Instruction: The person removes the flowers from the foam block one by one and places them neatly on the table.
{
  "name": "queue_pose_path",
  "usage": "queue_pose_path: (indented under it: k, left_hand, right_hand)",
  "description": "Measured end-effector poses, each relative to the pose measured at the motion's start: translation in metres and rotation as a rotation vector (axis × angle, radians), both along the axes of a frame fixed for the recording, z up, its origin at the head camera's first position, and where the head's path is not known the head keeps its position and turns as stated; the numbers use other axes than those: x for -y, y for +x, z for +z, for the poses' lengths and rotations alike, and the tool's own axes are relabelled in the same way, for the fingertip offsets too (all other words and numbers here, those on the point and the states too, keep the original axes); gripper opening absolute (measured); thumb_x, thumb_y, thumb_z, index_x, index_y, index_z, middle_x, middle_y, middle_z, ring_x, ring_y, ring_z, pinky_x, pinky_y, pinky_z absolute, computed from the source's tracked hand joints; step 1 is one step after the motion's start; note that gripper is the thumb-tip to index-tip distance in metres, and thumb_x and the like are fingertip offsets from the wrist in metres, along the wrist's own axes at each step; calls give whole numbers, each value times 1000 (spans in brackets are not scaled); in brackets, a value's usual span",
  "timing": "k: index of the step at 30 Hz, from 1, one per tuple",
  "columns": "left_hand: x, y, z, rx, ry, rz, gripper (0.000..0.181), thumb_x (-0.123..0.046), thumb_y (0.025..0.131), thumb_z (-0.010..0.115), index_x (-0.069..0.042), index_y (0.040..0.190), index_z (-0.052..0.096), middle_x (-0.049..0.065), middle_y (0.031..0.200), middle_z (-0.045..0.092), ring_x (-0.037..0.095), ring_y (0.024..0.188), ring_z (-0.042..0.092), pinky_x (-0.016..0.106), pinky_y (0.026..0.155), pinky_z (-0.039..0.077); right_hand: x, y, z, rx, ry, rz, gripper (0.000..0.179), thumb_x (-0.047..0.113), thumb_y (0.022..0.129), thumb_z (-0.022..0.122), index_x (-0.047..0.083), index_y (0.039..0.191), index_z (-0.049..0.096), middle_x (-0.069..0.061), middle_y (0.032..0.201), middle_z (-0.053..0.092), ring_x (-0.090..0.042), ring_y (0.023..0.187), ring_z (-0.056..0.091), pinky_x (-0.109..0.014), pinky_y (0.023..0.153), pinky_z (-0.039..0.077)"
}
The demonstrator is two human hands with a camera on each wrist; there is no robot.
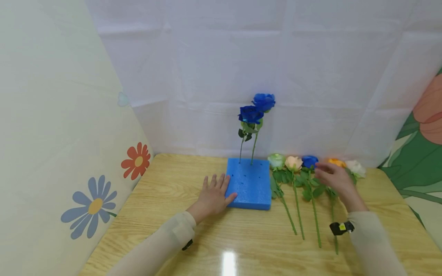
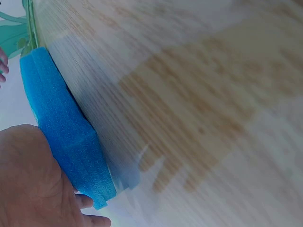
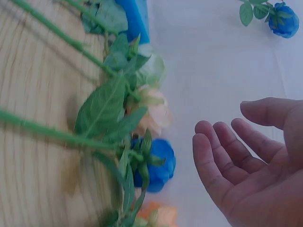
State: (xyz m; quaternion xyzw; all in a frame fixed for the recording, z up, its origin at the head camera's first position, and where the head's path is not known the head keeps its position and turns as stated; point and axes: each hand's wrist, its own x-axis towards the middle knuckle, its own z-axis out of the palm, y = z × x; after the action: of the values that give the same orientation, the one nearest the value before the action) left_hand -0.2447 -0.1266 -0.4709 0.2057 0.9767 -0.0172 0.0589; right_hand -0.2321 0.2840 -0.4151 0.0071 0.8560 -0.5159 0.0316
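A blue foam block [image 1: 249, 188] with small holes lies on the table, and two blue roses [image 1: 250, 114] stand upright in its back part. My left hand [image 1: 212, 196] rests at the block's left edge, fingers spread and thumb over the front left corner; the left wrist view has the palm beside the foam [image 2: 66, 118]. Above the row of lying roses hovers my right hand [image 1: 336, 179], loosely bent and holding nothing. Nearest to it lie a blue rose [image 1: 309, 161] and an orange rose [image 1: 336, 163]. In the right wrist view its fingers are apart from the blue rose [image 3: 158, 165].
Right of the block lie a pale green rose [image 1: 276, 161], a peach rose [image 1: 293, 163] and, farther right, a white rose [image 1: 355, 168]. Their stems point towards the table's front. A white cloth [image 1: 207, 76] hangs behind the wooden table [image 1: 179, 180].
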Motion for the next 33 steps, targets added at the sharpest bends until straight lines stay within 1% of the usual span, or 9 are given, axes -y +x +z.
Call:
queue_pose_path:
  k: [2,6,9,14,17,22,25,30,33]
  left_hand:
    - [0,-1,-1,-1,-3,-1,81,-66,104,18,-12,164,14,12,169,16,42,153,17,63,121,9]
    - [0,-1,-1,0,3,-1,81,-66,104,19,-12,164,14,12,169,16,43,153,17,64,121,9]
    - [0,-1,-1,0,8,-3,81,-66,104,20,-11,164,14,12,169,16,43,153,17,64,121,9]
    - [1,-1,-2,-4,16,-6,81,-66,104,20,-11,164,15,13,169,17,43,153,17,64,121,9]
    - [1,-1,-2,-5,20,-6,81,-66,104,21,-11,164,15,13,169,17,43,153,17,64,121,9]
    - [0,0,0,1,21,-4,81,-66,104,21,-11,164,15,13,169,16,43,153,17,64,121,9]
    - [0,0,0,2,18,-2,81,-66,104,21,-11,164,15,13,169,16,43,153,17,64,121,9]
    - [1,1,1,-2,21,-6,80,-65,105,23,-11,164,16,13,168,18,43,153,19,64,121,10]
    - [1,1,1,-7,25,-8,79,-64,105,24,-10,163,17,14,168,19,43,152,20,64,121,10]
  right_hand:
    - [6,-3,1,-1,-17,-1,60,31,106,54,-6,151,40,-31,143,49,-32,120,62,-43,100,52]
    - [18,-9,4,6,-39,-15,60,32,106,54,-3,152,40,-29,144,50,-33,120,61,-43,100,52]
    - [25,-13,5,0,-62,-3,60,30,106,54,-3,153,38,-29,146,48,-32,123,59,-45,103,50]
    - [35,-20,5,-27,-91,17,58,29,106,54,-5,152,39,-29,146,48,-34,123,58,-42,101,52]
    - [41,-23,5,-39,-124,17,58,29,106,55,-5,151,41,-30,145,48,-33,121,59,-38,99,53]
    - [52,-27,5,-73,-191,24,57,27,105,57,-5,150,42,-32,145,47,-18,111,65,-29,91,56]
    - [58,-31,5,-72,-199,26,58,29,105,58,-3,150,43,-30,145,48,-19,112,65,-35,94,56]
    - [68,-38,4,-48,-218,30,60,32,105,57,-2,152,40,-27,147,48,-36,126,56,-54,107,44]
    - [75,-42,3,-26,-234,31,61,32,104,58,0,153,40,-24,148,47,-40,130,52,-55,110,41]
